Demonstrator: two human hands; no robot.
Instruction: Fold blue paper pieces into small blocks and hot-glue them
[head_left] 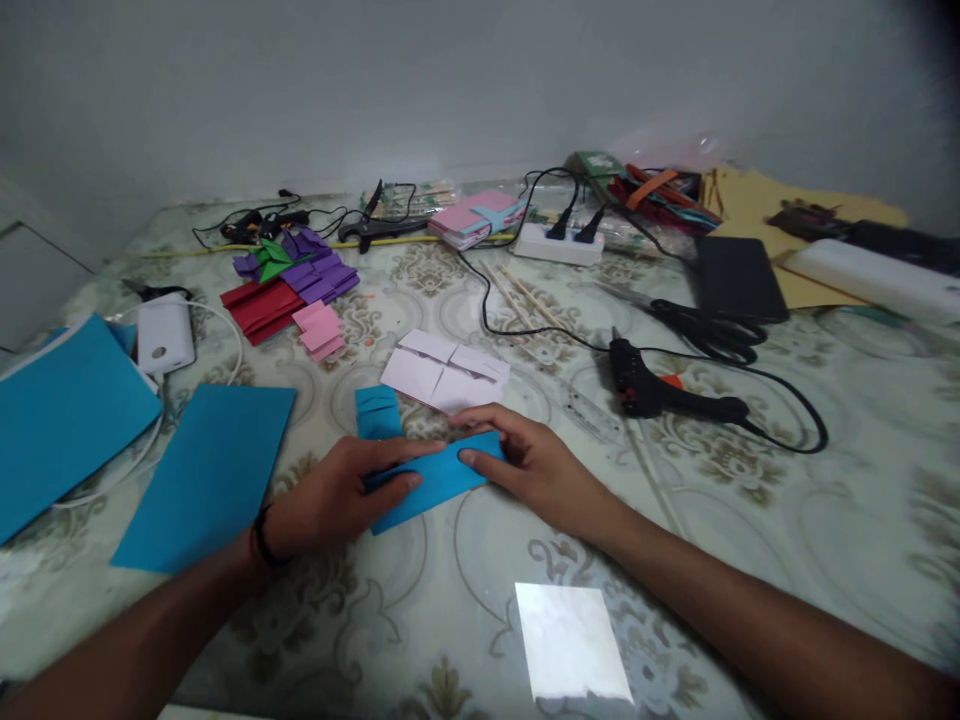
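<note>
The blue paper strip (442,484) lies on the patterned tabletop (480,640) between the two hands, its long axis running from about 8 o'clock to 2 o'clock. The left hand (337,490) is at its 8 o'clock end and the right hand (534,458) at its 2 o'clock end; both touch it, so neither has a gap to cross, though the left thumb tip sits nearer the strip's middle. Each hand pinches the strip, thumb on the upper face and fingers toward the far edge; how far they curl underneath, I cannot tell. The right forefinger reaches past that edge towards 10 o'clock, near the white folded paper (446,368), which lies at 12 o'clock from the strip. A smaller blue folded piece (379,412) is at 11 o'clock, just beyond the left fingers, and the black glue gun (660,388) is well apart at 2 o'clock.
</note>
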